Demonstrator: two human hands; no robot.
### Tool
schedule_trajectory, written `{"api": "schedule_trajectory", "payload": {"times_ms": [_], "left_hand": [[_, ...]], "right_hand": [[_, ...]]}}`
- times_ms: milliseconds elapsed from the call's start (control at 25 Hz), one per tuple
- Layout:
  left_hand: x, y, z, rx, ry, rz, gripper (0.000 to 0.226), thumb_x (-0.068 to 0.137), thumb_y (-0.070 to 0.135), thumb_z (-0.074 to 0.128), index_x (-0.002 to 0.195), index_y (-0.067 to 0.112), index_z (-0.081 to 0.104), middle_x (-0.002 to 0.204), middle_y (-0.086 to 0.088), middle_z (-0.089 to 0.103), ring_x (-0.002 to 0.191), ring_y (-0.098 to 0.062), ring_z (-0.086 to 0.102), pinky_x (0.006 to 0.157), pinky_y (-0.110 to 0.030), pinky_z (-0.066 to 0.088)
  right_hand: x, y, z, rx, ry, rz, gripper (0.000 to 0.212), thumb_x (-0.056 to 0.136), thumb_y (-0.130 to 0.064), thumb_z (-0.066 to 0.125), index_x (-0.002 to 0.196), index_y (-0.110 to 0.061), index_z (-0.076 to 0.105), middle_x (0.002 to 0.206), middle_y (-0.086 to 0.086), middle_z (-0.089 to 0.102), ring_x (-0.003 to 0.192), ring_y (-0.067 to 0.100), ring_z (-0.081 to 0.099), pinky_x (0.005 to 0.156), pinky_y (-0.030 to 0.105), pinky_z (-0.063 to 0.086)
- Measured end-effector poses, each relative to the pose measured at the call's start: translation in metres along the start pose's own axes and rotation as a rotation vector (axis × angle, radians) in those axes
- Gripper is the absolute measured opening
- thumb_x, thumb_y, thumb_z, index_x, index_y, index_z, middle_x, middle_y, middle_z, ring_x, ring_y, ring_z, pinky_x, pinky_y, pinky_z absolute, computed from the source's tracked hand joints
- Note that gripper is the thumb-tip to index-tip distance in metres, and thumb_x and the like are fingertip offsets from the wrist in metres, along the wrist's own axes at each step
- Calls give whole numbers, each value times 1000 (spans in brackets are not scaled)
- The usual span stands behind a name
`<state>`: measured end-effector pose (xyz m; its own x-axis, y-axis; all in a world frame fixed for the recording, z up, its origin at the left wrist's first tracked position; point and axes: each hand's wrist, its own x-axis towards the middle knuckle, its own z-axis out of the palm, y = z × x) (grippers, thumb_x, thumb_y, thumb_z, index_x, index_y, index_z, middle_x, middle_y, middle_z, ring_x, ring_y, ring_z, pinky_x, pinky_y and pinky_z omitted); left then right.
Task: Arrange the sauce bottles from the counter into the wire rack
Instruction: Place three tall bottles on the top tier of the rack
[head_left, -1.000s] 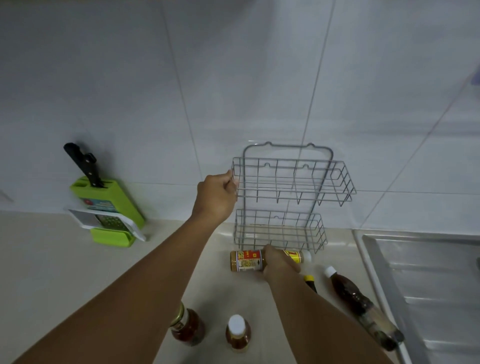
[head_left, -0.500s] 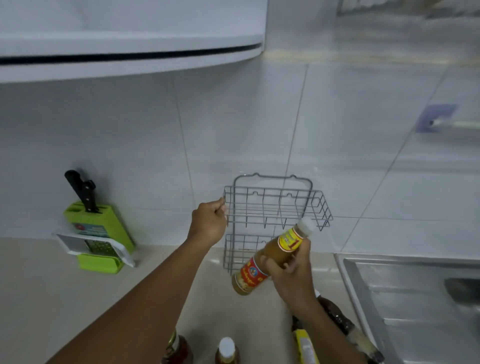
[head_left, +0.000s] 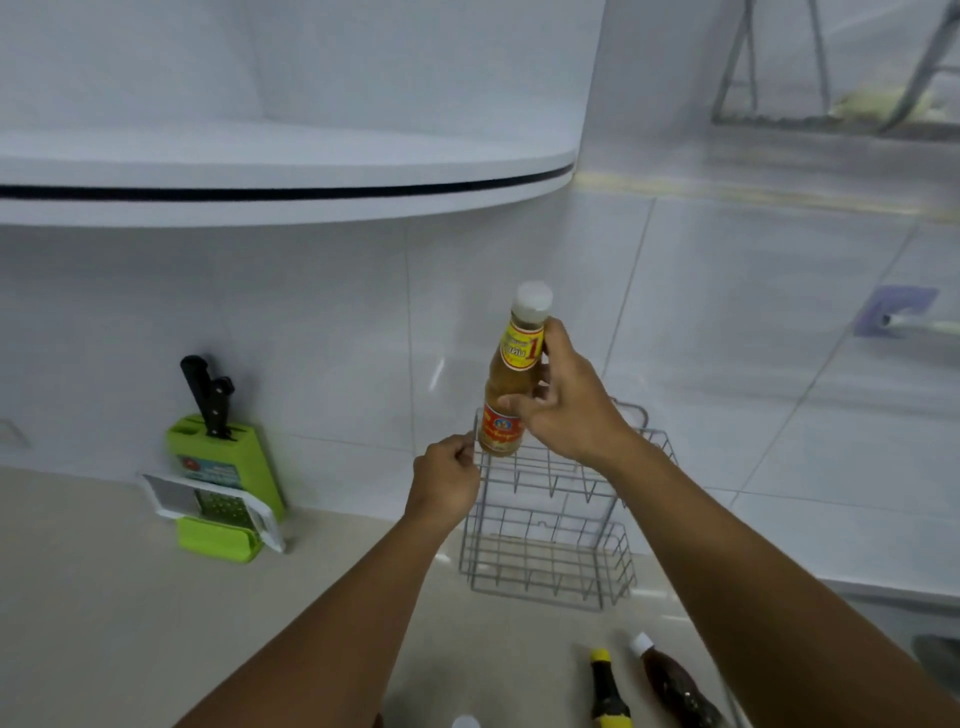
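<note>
Pale counter (head_left: 130, 613) runs up to a white tiled wall; nearest the camera 2 dark bottles (head_left: 675, 686) lie on their sides and a white cap (head_left: 465, 722) peeks in, all unplaced. Farther on, the wire rack (head_left: 550, 551) shows both tiers empty. Left hand (head_left: 444, 483) fingers pinch its upper left corner. Right hand (head_left: 566, 405) fingers wrap the orange sauce bottle (head_left: 511, 374), upright just above the top tier, so I judge the task barely begun.

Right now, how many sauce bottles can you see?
4. An orange bottle held upright over the wire rack; a yellow-capped bottle and a dark brown bottle lying on the counter; one white cap at the bottom edge. More may be hidden.
</note>
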<state>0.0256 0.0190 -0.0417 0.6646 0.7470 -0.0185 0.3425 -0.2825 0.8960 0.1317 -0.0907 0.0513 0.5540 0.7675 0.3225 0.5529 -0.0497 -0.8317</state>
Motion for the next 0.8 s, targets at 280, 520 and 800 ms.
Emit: {"api": "schedule_trajectory", "payload": {"times_ms": [280,520,800], "left_hand": [[2,-2,0,-19,-19,20,33,103,15,42,123,17,68,116,-9,72,92,-20,63,85,-32,53],[1,-3,1,-17,-21,8,34,104,16,41,126,19,66,119,-8,71,94,-21,63,82,-30,51],[-12,9,-11,133,-124,-234,24,91,17,50,106,8,65,107,-14,67,94,-29,68,84,-35,57]], "right_hand": [[6,26,14,-17,-109,103,80,86,3,76,147,-28,34,127,-9,61,123,22,61,104,45,54],[3,39,15,16,-127,151,77,89,-2,76,149,-25,34,146,5,55,136,30,55,112,53,48],[-3,46,4,54,-212,272,98,83,-18,86,158,-25,24,148,8,51,135,28,55,111,48,49]]}}
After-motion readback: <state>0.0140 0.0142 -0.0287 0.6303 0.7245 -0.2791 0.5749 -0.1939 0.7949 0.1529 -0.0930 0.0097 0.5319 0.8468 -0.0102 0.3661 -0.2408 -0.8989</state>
